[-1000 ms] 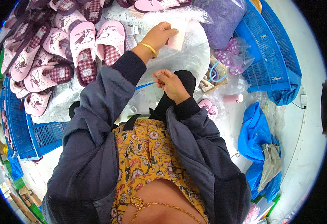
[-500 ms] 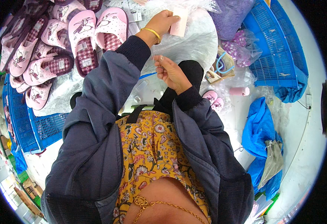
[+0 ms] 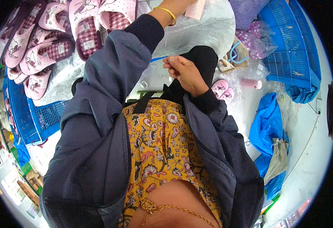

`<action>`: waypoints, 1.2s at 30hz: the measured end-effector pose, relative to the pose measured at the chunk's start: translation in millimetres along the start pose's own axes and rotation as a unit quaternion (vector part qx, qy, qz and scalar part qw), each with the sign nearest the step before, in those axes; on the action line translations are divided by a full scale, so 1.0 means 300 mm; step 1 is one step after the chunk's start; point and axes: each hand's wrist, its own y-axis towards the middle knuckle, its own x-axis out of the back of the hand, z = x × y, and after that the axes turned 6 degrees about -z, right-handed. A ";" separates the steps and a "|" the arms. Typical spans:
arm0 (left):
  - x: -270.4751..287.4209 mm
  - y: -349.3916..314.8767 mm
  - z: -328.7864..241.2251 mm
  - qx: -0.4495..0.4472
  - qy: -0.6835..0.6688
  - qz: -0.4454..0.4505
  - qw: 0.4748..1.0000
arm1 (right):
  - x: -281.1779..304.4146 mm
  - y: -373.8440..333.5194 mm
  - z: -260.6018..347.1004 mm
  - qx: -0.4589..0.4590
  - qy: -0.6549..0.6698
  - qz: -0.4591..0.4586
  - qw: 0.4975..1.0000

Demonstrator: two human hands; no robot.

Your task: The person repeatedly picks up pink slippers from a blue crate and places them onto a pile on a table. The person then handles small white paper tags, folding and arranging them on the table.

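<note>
At the top edge, my left hand (image 3: 177,5), with a gold bangle at its wrist, is closed on a pale pink card (image 3: 195,9). The frame cuts off its fingertips and the card's upper end. My right hand (image 3: 189,75) hovers over my dark-trousered knee, thumb and fingers pinched together; whatever they hold, if anything, is too small to make out. Left of my left hand lies a pair of pink slippers (image 3: 83,15) with dark checked insoles, beside a heap of similar slippers (image 3: 35,59).
Translucent plastic sheeting (image 3: 208,32) spreads beneath my hands. Blue crates stand at left (image 3: 46,119) and right (image 3: 288,49). On the right are a small pair of pink slippers (image 3: 223,91), a pink roll (image 3: 251,83), a cardboard box (image 3: 233,57) and a blue sack (image 3: 263,121).
In the picture, my left hand and the card have shifted up and right, partly out of frame. My right hand sits slightly further right, still pinched. The surroundings have shifted with the head's movement.
</note>
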 end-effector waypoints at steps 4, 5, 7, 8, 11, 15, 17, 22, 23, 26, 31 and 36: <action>-0.017 0.055 0.065 -0.038 0.014 -0.013 0.999 | -0.010 -0.101 0.061 0.172 -0.339 -0.027 0.925; -0.009 0.059 0.073 -0.051 0.049 -0.026 0.997 | -0.009 -0.123 0.071 0.246 -0.401 -0.029 0.882; -0.003 0.062 0.071 -0.051 0.108 -0.047 0.992 | -0.014 -0.165 0.102 0.315 -0.452 -0.037 0.834; -0.007 0.060 0.060 -0.052 0.135 -0.056 0.988 | -0.015 -0.187 0.123 0.311 -0.445 -0.042 0.839; 0.003 0.028 0.024 -0.056 0.113 -0.045 0.991 | -0.032 -0.239 0.166 0.261 -0.402 -0.021 0.877; -0.012 0.021 0.020 -0.079 0.116 -0.080 0.987 | -0.059 -0.273 0.096 0.129 -0.285 0.059 0.948; -0.008 0.029 0.006 -0.073 0.083 -0.072 0.991 | -0.012 -0.270 0.071 0.178 -0.383 0.065 0.904; 0.064 -0.043 -0.069 -0.116 0.034 -0.027 0.992 | 0.047 -0.279 0.106 0.250 -0.509 0.025 0.823; 0.070 -0.099 -0.114 -0.120 -0.036 -0.012 0.992 | 0.065 -0.289 0.120 0.232 -0.526 -0.011 0.818; 0.127 -0.309 -0.240 -0.081 0.001 0.177 0.981 | 0.085 -0.269 0.164 0.303 -0.522 -0.046 0.796; 0.162 -0.471 -0.144 0.053 -0.029 0.354 0.933 | 0.034 -0.256 0.264 0.405 -0.474 -0.157 0.766; 0.160 -0.537 -0.081 0.062 -0.121 0.253 0.958 | 0.007 -0.232 0.249 0.307 -0.220 -0.172 0.910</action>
